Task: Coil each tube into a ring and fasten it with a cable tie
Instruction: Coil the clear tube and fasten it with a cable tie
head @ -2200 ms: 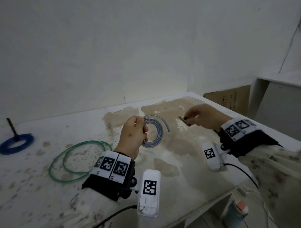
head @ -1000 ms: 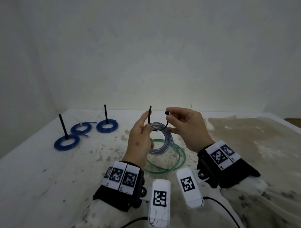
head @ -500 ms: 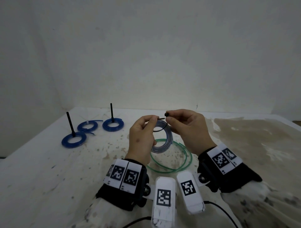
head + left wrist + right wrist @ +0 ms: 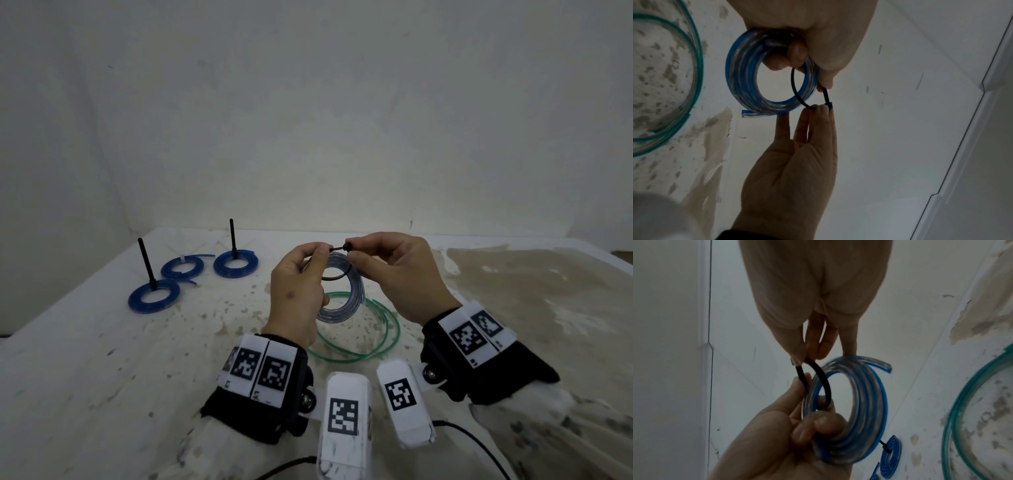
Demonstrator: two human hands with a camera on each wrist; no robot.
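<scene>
A clear tube with a blue stripe, coiled into a ring [image 4: 342, 301], hangs above the table in my left hand [image 4: 320, 255]. The lower fingers grip the coil [image 4: 865, 402], while thumb and forefinger pinch the tail of a black cable tie [image 4: 334, 249]. The tie [image 4: 797, 91] loops through the coil's hole and round its strands. My right hand [image 4: 352, 253] pinches the tie's square head [image 4: 829, 105], where the tail meets it. A loose green tube [image 4: 359, 349] lies in wide loops on the table under the hands.
Three blue coiled rings [image 4: 154, 296] [image 4: 183, 267] [image 4: 235, 265] lie at the back left of the stained white table [image 4: 102, 359]; two have black tie tails standing upright. A wall runs right behind the table.
The tie's tail stood upright in my left hand; it has been bent over to the head held by my right hand, closing a loop round the coil. The hands have drawn closer together.
</scene>
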